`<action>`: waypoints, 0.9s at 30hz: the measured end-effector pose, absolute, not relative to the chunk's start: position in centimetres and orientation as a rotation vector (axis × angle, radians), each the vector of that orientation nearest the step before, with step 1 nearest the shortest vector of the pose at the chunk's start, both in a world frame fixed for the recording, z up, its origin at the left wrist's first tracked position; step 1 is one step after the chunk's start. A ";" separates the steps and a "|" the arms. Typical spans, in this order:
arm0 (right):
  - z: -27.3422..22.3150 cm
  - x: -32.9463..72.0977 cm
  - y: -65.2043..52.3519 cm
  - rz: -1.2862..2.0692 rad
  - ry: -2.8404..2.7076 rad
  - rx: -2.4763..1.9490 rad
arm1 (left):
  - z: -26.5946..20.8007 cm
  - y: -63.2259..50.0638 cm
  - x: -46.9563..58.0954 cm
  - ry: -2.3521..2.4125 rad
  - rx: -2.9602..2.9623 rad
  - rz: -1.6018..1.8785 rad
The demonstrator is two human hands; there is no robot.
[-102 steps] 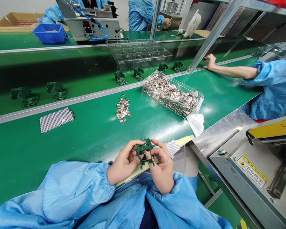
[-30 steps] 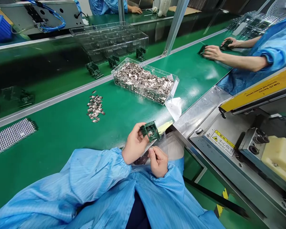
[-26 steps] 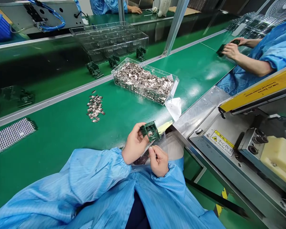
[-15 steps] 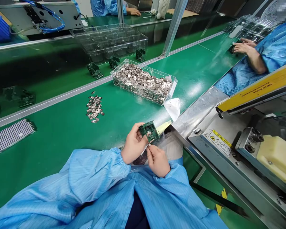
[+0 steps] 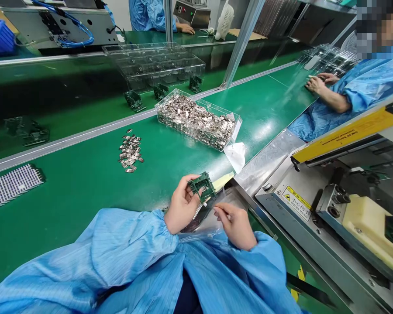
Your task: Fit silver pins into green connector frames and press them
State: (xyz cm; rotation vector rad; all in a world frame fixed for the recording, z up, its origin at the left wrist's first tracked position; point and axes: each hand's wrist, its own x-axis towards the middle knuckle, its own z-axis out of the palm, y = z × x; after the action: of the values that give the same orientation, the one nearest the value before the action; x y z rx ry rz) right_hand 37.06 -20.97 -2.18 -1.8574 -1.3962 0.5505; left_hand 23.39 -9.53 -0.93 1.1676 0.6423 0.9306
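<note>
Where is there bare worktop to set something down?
Green worktop is bare between the gridded block and the metal pieces, and right of the clear bin toward the co-worker's hands. Crowded: by the bin and white sheet, and around the left hand and its green part.

Roomy left, tight right
Bare green tabletop (image 5: 85, 185) runs from the left hand (image 5: 181, 207) out to the loose pile of metal parts (image 5: 130, 153), so that's a lane. Further ahead, the clear plastic bin (image 5: 235, 131) (open-topped, at least) is in the way. Only a slim gap between the green frame (image 5: 207, 185) and the right hand (image 5: 236, 222), and the warning-labelled machine (image 5: 334, 244) walls off beyond it.
</note>
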 end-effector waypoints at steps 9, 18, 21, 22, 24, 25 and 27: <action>1.5 33.8 -18.1 0.131 -1.173 -1.575 | -0.4 -10.5 22.4 0.611 1.390 0.905; 1.7 33.2 -17.7 0.157 -1.123 -1.665 | -0.6 -10.9 21.7 0.564 1.487 0.839; 1.6 33.4 -17.7 0.374 -1.018 -1.568 | -0.9 -10.9 21.5 0.572 1.522 0.850; 1.4 33.4 -17.6 0.447 -0.968 -1.522 | -0.9 -11.0 21.4 0.575 1.534 0.855; 0.9 33.3 -17.4 0.570 -0.865 -1.432 | -1.0 -11.1 21.3 0.583 1.552 0.866; 0.6 33.2 -17.3 0.611 -0.819 -1.392 | -1.0 -11.2 21.3 0.591 1.558 0.871; 0.2 33.1 -17.2 0.658 -0.756 -1.327 | -0.8 -11.3 21.2 0.603 1.573 0.882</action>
State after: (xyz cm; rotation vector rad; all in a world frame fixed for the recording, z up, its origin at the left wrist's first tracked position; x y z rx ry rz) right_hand 33.05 -17.16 0.20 -1.3269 -0.7561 0.6581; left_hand 21.25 -11.30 -0.80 1.5726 0.6028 0.8815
